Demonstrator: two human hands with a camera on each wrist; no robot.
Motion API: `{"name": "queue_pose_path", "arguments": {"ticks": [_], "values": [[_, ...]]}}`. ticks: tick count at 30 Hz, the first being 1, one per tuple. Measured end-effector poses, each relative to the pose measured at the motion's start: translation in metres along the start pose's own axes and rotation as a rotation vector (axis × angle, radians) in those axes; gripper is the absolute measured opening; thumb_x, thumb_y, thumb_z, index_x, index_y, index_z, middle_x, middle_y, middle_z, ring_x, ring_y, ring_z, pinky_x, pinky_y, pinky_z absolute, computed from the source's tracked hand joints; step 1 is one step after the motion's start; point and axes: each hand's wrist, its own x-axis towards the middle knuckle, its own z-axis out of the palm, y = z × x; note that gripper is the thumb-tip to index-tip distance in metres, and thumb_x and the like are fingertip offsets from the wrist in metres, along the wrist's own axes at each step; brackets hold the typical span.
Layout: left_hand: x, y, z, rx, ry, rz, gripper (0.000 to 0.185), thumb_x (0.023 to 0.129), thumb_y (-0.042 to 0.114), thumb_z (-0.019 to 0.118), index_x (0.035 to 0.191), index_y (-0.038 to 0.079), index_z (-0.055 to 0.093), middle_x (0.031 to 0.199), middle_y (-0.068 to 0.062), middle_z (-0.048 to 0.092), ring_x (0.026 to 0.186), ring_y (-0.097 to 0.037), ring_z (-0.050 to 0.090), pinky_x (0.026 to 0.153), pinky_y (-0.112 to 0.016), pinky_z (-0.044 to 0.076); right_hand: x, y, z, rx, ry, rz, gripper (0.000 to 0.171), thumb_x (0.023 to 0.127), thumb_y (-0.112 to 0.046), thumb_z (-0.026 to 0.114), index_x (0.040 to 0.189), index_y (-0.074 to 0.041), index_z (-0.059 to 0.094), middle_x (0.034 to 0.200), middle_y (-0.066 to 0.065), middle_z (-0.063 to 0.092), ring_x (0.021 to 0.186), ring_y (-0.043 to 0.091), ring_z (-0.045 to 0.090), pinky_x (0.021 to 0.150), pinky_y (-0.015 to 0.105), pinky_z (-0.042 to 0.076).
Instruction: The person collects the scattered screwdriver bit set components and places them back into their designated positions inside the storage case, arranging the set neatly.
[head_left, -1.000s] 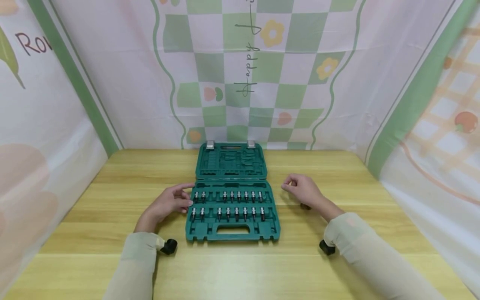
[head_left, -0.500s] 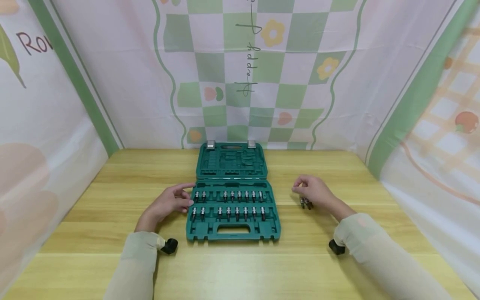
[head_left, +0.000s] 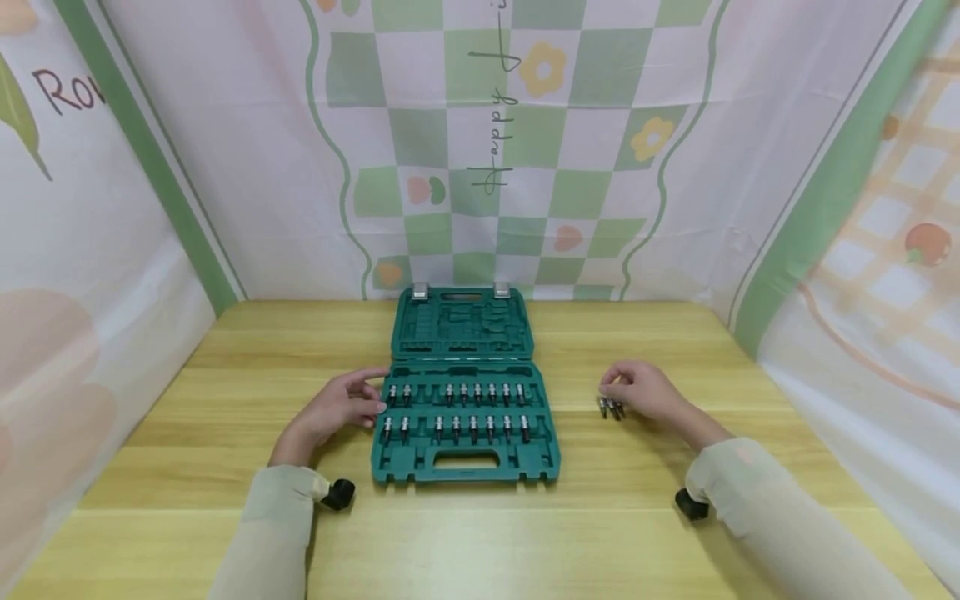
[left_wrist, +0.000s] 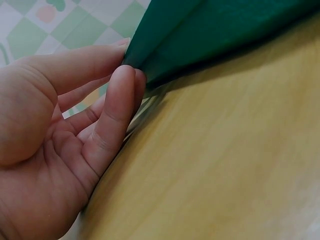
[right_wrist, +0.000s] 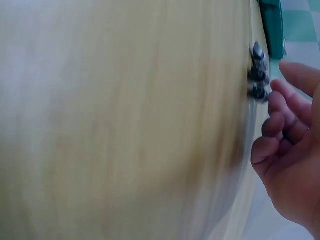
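Since a second ago the right hand point(head_left: 648, 393) has drifted outward, away from the green tool case point(head_left: 465, 433), and a small cluster of bits point(head_left: 611, 407), earlier hidden under it, now lies exposed on the wooden counter point(head_left: 480, 533); left hand point(head_left: 341, 408) unchanged in place.

Right hand: fingers loosely curled, gripping nothing that can be made out; fingertips point(right_wrist: 272, 102) touching or just beside the bits point(right_wrist: 258, 75), the wrist view too blurred to say which; bits lie together between this hand and the case's near edge, apart from the case.

Left hand: fingers fairly straight, thumb and fingertips point(left_wrist: 122, 82) pressed against the side edge of the case point(left_wrist: 210, 30), holding it lightly at its corner; palm resting on the counter point(left_wrist: 225, 165).

Case: lying open flat, lid beyond the left hand's fingertips; two rows of socket bits point(head_left: 457, 408) seated upright in the tray beside that hand.
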Motion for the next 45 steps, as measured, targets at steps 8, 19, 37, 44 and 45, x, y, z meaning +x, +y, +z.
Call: {"name": "queue_pose_path", "arguments": {"ticks": [8, 19, 37, 44, 45], "values": [[0.001, -0.001, 0.000, 0.000, 0.007, -0.006, 0.061, 0.093, 0.004, 0.065, 0.148, 0.005, 0.039, 0.102, -0.017, 0.054, 0.081, -0.025, 0.061, 0.070, -0.033, 0.057, -0.008, 0.010, -0.006, 0.043, -0.057, -0.047, 0.013, 0.088, -0.010, 0.071, 0.098, -0.002, 0.068, 0.076, 0.005, 0.060, 0.065, 0.018, 0.052, 0.055, 0.027, 0.045], [0.000, -0.001, 0.000, 0.005, 0.014, -0.017, 0.060, 0.093, 0.004, 0.065, 0.148, 0.006, 0.040, 0.102, -0.017, 0.054, 0.081, -0.025, 0.061, 0.071, -0.034, 0.057, -0.009, 0.016, -0.007, -0.006, -0.043, -0.053, 0.016, 0.087, -0.010, 0.072, 0.101, -0.002, 0.070, 0.078, 0.003, 0.062, 0.070, 0.018, 0.054, 0.059, 0.028, 0.046], [0.001, 0.000, 0.001, 0.008, 0.033, -0.036, 0.060, 0.092, 0.001, 0.064, 0.147, 0.009, 0.042, 0.103, -0.017, 0.054, 0.083, -0.026, 0.061, 0.072, -0.035, 0.057, 0.000, 0.022, -0.016, -0.114, 0.069, -0.005, 0.012, 0.086, -0.010, 0.072, 0.094, -0.002, 0.066, 0.082, 0.006, 0.063, 0.076, 0.020, 0.057, 0.067, 0.034, 0.048], [-0.001, 0.001, 0.001, 0.007, 0.022, -0.025, 0.061, 0.092, 0.002, 0.064, 0.148, 0.006, 0.040, 0.102, -0.017, 0.054, 0.082, -0.025, 0.061, 0.071, -0.034, 0.057, 0.006, 0.020, -0.014, -0.149, 0.134, -0.002, 0.013, 0.086, -0.009, 0.070, 0.095, -0.001, 0.066, 0.087, 0.010, 0.066, 0.081, 0.026, 0.061, 0.072, 0.042, 0.052], [0.000, 0.000, 0.001, 0.007, 0.022, -0.025, 0.061, 0.092, 0.002, 0.064, 0.148, 0.006, 0.040, 0.102, -0.017, 0.054, 0.082, -0.025, 0.061, 0.071, -0.034, 0.057, 0.007, 0.019, -0.013, -0.154, 0.145, -0.004, 0.013, 0.086, -0.009, 0.071, 0.096, -0.001, 0.066, 0.088, 0.011, 0.067, 0.082, 0.028, 0.062, 0.073, 0.045, 0.052]]}}
